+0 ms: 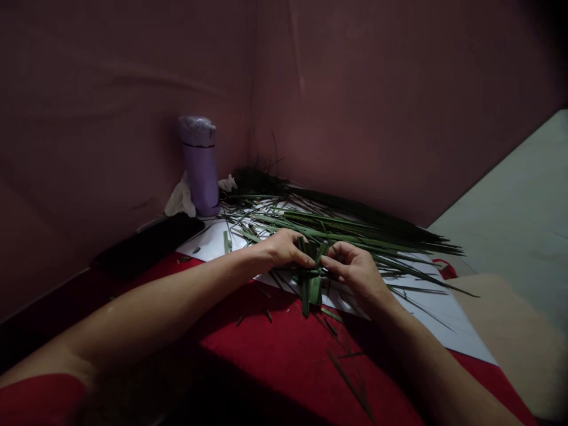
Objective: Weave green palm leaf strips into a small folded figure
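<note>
Head camera view records two bare hands at work on a crossed bundle of green leaf strips [315,289], located near the front edge of a white sheet [464,334], with its lower ends extending over a red table covering [266,349]. The left hand [284,248] has thumb and fingers closed around the upper left part of the bundle. The right hand [355,266] pinches a strip at the bundle's upper right between thumb and forefinger; its remaining fingers are curled, and whether they bear on anything cannot be told. Behind the hands, long loose leaf blades [337,220] lie spread across the sheet, several projecting past its right edge. Narrow leaf scraps [348,378] are scattered on the red covering. At back left, a purple tumbler [202,177] stands upright, its top covered in shiny wrap, with crumpled white tissue [181,198] beside it. Left of the sheet lies a dark flat object [146,242], its nature indistinct in the dim light. Pink walls [377,106] meet behind.
</note>
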{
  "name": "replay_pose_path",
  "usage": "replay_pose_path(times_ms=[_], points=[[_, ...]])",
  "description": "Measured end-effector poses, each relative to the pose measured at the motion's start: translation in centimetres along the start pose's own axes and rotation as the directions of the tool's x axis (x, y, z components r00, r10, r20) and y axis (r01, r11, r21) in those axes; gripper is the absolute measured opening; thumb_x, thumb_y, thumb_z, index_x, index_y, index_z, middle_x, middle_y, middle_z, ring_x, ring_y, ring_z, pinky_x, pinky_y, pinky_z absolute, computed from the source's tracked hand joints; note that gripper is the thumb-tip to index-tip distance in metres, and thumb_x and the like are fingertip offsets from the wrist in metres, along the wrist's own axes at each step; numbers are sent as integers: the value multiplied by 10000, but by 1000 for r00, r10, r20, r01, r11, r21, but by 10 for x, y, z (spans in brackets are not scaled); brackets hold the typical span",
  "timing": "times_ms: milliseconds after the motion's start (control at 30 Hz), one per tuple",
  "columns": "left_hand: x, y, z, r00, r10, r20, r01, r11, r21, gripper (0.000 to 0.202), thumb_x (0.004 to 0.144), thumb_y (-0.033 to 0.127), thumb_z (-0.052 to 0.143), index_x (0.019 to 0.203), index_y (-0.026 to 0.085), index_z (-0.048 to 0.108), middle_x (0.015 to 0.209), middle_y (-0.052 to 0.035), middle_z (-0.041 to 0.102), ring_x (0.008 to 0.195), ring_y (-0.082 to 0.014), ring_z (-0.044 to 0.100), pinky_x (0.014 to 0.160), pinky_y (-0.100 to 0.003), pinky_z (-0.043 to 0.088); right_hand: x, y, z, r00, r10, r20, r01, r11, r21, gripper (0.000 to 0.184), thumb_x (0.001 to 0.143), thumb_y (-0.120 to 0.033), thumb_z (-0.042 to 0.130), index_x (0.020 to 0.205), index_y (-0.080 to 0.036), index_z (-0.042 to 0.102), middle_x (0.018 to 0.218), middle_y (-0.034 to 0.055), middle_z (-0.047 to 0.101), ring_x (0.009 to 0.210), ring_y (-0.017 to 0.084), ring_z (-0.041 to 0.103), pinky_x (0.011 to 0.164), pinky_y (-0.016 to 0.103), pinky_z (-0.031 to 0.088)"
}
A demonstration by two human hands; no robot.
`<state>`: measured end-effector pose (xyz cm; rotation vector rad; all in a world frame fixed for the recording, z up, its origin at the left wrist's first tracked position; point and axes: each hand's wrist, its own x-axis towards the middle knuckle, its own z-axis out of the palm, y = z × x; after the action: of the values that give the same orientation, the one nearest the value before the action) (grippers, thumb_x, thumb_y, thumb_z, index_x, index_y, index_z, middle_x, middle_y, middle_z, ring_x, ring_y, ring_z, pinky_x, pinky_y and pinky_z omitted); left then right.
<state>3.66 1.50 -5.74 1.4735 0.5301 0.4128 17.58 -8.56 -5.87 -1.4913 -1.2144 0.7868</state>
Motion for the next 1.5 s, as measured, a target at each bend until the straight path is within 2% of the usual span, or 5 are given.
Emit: replay_pose_path(times_ms=[533,833,1000,1100,1500], points=[[-2,4,-6,999,-18,30,13,988,152,179,489,186,692,631,107,617,564,21,544,477,-72,443,475,-214,346,-1,0,3,1000,-5,9,5,1000,16,262,638,-378,650,634,-179,481,563,-42,447,481,82,365,438,216,268],[-5,13,-6,996,-80,-31,81,996,25,131,501,126,674,596,118,584,553,21,564,470,-84,489,491,-232,400,-3,-12,-9,978,-203,-43,183,943,-277,242,833,-414,426,841,-203,545,579,1,549,549,133,484,532,248,352],[-1,15,-16,991,-97,-97,101,994,30,129,505,129,676,590,119,579,553,14,579,459,-92,505,465,-229,403,-7,-17,-16,976,-210,65,216,855,-471,276,838,-384,414,706,-205,578,587,13,585,540,137,504,520,246,350],[3,14,-23,990,-71,-120,79,994,70,135,507,147,681,586,115,577,541,8,573,443,-93,496,447,-228,395,-8,-19,-16,970,-208,124,241,796,-554,214,820,-337,442,795,-215,616,572,0,598,559,148,533,544,246,365],[1,17,-25,984,-13,-176,39,988,150,132,490,131,678,583,110,587,557,10,577,464,-80,491,452,-206,372,-6,-11,-8,976,-157,154,216,817,-534,185,800,-279,434,759,-199,596,463,-28,555,416,123,526,454,222,351]])
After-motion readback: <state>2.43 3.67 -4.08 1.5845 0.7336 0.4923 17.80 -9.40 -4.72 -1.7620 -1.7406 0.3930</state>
